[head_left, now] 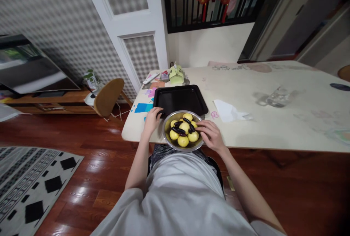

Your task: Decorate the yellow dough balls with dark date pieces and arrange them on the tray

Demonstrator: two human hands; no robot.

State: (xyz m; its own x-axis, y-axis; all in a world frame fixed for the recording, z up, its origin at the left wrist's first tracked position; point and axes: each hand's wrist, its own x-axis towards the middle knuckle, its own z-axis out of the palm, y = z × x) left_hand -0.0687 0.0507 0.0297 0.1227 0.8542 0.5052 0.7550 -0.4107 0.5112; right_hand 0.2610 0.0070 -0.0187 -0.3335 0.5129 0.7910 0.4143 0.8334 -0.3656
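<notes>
Reaching over the right rim of the metal bowl point(167, 131), the right hand point(212, 135) has bent fingers beside small dark vegetables point(178, 130); whether they grip one, I cannot tell. Yellow fruit point(183, 141) shares the bowl, at the table's point(262, 130) near edge. The left hand point(153, 120), fingers loosely open, lies at the black tray's point(180, 99) near-left corner.
</notes>
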